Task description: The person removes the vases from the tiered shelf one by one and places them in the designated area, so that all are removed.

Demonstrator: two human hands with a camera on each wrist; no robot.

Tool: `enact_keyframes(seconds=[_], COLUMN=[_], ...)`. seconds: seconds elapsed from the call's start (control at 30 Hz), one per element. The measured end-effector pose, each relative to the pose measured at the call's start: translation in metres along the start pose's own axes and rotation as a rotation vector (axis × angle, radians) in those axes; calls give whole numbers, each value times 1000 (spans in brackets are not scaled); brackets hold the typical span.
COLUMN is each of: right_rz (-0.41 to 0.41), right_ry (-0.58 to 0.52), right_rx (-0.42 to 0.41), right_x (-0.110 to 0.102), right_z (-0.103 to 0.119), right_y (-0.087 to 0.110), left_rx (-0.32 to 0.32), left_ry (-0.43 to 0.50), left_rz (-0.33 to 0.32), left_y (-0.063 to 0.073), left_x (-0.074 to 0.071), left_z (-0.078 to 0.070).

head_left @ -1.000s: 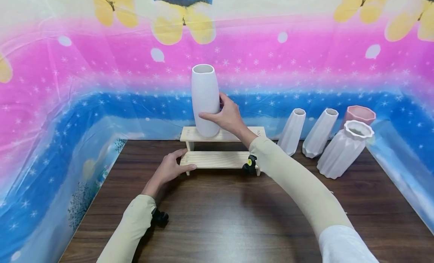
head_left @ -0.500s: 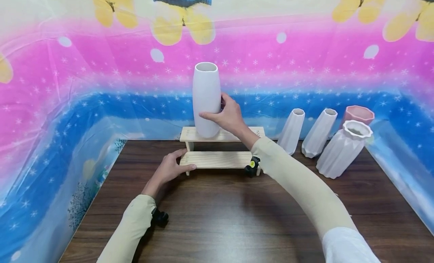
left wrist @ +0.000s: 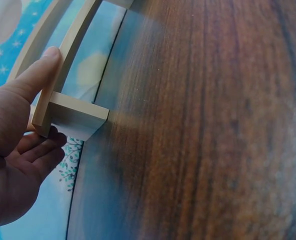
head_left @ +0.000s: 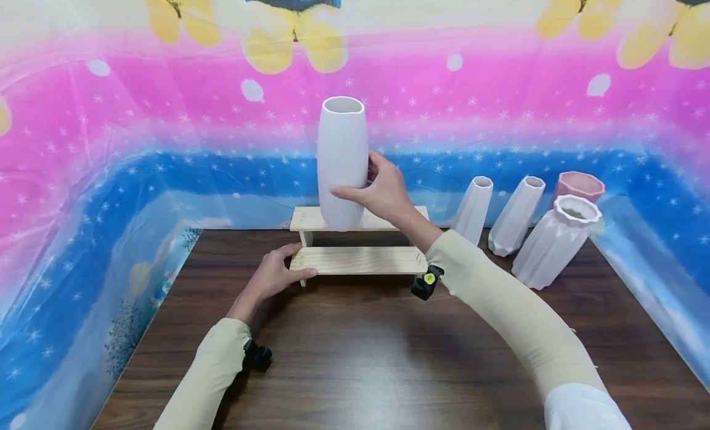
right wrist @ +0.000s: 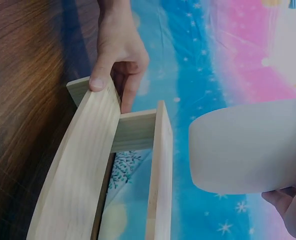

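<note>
A tall smooth white vase (head_left: 342,153) stands upright in the grip of my right hand (head_left: 385,190), thumb across its front and fingers behind its right side. In the right wrist view the vase's base (right wrist: 203,155) hangs apart from the top board (right wrist: 162,165) of a two-step wooden stand. My left hand (head_left: 272,273) holds the left end of the stand's lower step (head_left: 357,260). In the left wrist view the left thumb lies on the board (left wrist: 63,75), with the fingers below it.
Two slim white vases (head_left: 473,209) (head_left: 516,217) stand at the right of the brown table (head_left: 355,356). Beside them are a wide ribbed white vase (head_left: 556,245) and, behind it, a pink pot (head_left: 579,185). A printed cloth (head_left: 222,109) hangs behind and along the sides.
The vase has moved a little right and up with my right hand, and its lean to the left has straightened. My left hand keeps its hold on the stand.
</note>
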State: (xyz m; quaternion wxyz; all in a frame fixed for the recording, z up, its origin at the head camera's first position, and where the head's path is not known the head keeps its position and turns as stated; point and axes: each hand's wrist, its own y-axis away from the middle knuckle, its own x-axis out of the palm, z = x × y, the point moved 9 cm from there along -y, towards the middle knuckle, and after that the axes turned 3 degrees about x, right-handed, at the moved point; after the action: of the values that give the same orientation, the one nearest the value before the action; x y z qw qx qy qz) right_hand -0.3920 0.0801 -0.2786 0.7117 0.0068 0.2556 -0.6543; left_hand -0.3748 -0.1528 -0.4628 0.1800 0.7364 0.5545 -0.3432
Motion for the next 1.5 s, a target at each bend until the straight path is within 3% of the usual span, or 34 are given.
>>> enact_keyframes(seconds=[0.27,0.87,1.13,1.5], right_rz=[7,-4,-43,-98], right_ry=[-38,-82,-66,-8], right_rx=[6,-52,-15,73], right_x=[-12,-62,-81,-107], right_z=[-4,-15,-23,-55], right_y=[13,56,65,79], left_rx=[-3,-2,3,5], left_ry=[-15,-18,-20,-9], left_rz=[0,8,7,10], left_y=[0,0,2,2], left_x=[-3,0,0,0], left_z=[1,0,-2,-1])
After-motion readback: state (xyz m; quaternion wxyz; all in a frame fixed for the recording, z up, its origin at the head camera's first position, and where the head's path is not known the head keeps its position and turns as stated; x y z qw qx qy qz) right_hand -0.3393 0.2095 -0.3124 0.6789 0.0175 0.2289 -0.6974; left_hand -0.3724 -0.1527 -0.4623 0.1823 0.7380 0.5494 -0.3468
